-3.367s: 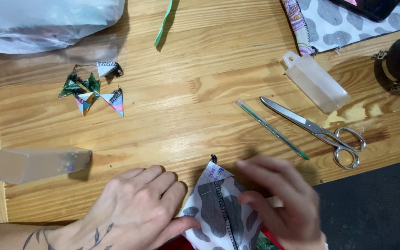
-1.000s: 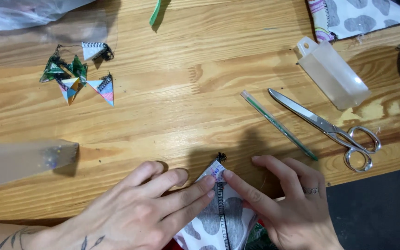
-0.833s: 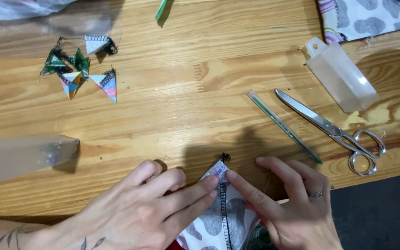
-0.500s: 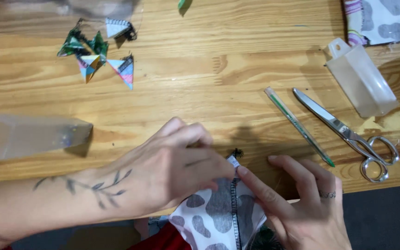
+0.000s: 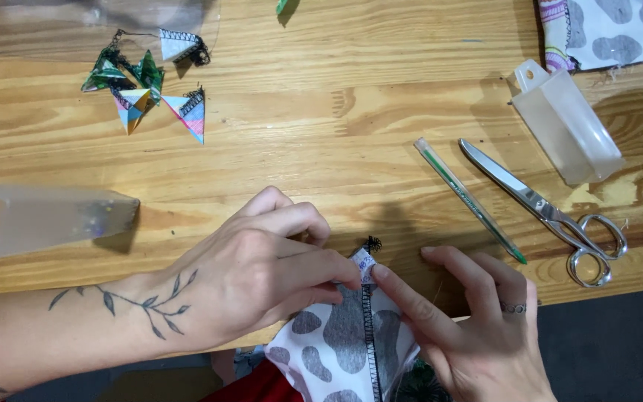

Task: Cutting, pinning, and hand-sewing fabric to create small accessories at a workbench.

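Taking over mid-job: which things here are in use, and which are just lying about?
In use: left hand and right hand pinching the spotted fabric piece.

Lying about: scissors, green pen, folded triangles, clear case.

One scissors (image 5: 552, 212), one pen (image 5: 470, 199), two plastic cases (image 5: 565, 123)

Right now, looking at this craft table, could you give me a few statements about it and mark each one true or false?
1. Both hands, the left hand and the right hand, pinch the tip of the spotted fabric piece. True.
2. The scissors lie wide open. False: the blades are closed.
3. The green pen lies just left of the scissors. True.
4. The small fabric triangles sit at the table's near right corner. False: they lie far left.
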